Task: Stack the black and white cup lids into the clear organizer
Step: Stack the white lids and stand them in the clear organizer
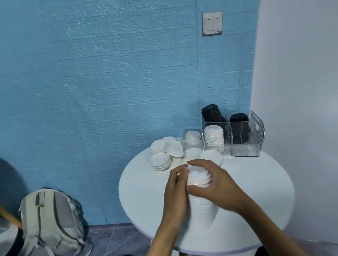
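White plastic fills the centre of the frame: we hold a tall stack of white lids (200, 189) upright above the round table (261, 197). Our left hand (176, 193) curls around the left side of the stack, and our right hand (215, 183) wraps over its top from the right, fingers bent closed on the lids. The clear organizer (248, 140) stands in the right middle of the frame, at the far edge of the table, already with black lids (239, 128) and some white ones inside. Loose white lids (162, 152) lie in the middle, just left of it. We judge the risk is here: the stack is tall, and if one hand loosens or tilts it, the lids can slide apart and spill on the table or floor.
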`<state>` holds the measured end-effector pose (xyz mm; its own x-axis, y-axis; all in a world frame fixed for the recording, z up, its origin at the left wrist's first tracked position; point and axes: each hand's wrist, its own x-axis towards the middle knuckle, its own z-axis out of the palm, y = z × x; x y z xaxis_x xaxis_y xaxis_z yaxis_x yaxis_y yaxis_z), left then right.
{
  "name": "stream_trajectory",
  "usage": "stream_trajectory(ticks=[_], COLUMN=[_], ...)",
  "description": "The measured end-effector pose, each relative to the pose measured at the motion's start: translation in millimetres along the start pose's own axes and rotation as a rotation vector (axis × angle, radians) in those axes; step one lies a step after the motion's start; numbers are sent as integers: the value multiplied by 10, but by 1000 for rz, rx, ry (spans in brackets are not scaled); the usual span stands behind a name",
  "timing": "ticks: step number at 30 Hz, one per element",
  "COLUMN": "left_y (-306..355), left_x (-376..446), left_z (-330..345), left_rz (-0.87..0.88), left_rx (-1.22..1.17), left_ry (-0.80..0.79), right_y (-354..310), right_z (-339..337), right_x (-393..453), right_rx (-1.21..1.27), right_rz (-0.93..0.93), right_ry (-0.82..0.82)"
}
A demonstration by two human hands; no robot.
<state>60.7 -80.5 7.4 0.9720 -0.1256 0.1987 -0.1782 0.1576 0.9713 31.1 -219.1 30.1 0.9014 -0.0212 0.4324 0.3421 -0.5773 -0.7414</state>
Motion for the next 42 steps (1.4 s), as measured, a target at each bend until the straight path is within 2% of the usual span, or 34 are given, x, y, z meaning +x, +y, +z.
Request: stream_trajectory(ticks=[3, 5, 11, 19, 27, 32, 38, 42], left_y=[13, -16, -105, -96, -129, -215, -157, -20], left_x=[-115, -169, -223, -219, -248, -305, -336, -224], left_z=[159, 235, 334, 386, 394, 383, 417, 485], left_rz=[-44, -37, 21, 4, 56, 3, -180, -210], left_rx=[-177, -211, -172, 4, 76, 85, -102, -250], left_ry=[132, 167, 238, 331, 339, 367, 336, 271], right_y=[76, 103, -6, 13, 58, 46, 21, -16], right_z=[185, 292, 465, 568, 622, 620, 621, 492], right_x=[-141, -226, -291, -195, -286, -330, -401, -267], right_rx=[133, 251, 575, 671, 693, 778, 896, 885], right_rz=[56, 95, 207, 387, 382, 412, 431, 409], right_ry=[164, 216, 393, 509, 499, 439, 387, 389])
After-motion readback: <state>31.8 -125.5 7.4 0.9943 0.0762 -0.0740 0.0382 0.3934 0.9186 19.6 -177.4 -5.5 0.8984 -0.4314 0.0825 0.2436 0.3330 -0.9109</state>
